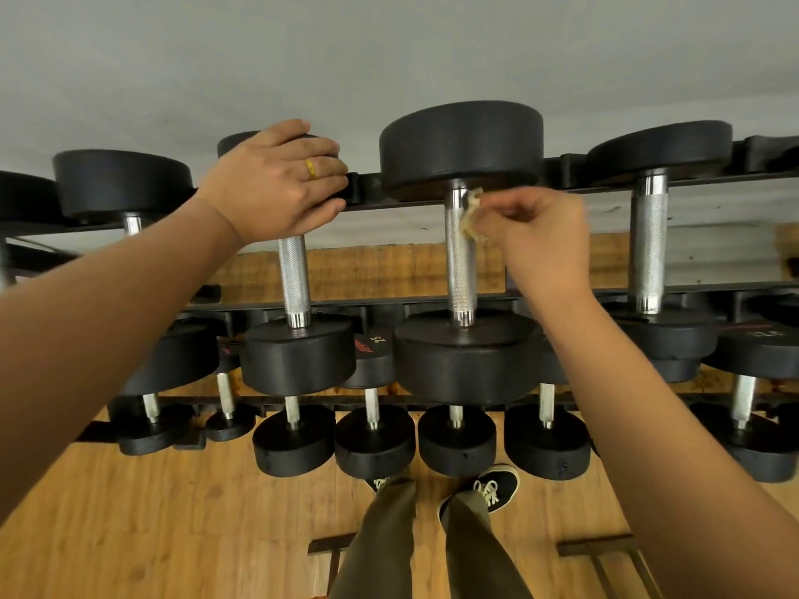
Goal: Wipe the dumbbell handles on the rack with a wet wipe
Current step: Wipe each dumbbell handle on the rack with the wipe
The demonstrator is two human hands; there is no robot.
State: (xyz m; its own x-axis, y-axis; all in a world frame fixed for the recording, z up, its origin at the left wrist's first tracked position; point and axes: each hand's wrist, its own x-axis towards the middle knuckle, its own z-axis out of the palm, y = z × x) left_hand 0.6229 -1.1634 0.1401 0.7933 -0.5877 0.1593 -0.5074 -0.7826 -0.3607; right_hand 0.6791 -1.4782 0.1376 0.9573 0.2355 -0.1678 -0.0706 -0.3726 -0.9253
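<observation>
Right hand (547, 235) pinches a brownish wipe (471, 218) against the far end of the handle (460, 270) of the big dumbbell (462, 361) on the top tier of the rack (367, 188). Left hand (272, 183), wearing 1 ring (310, 169), clasps the far head of the neighbouring smaller dumbbell (296, 361).

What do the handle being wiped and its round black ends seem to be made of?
Handle: bright metal, probably chromed steel; it gleams and shows fine knurled cross-hatching. Round ends: matte black, likely rubber or rubber-coated; dull, faintly pitted, no shine.
</observation>
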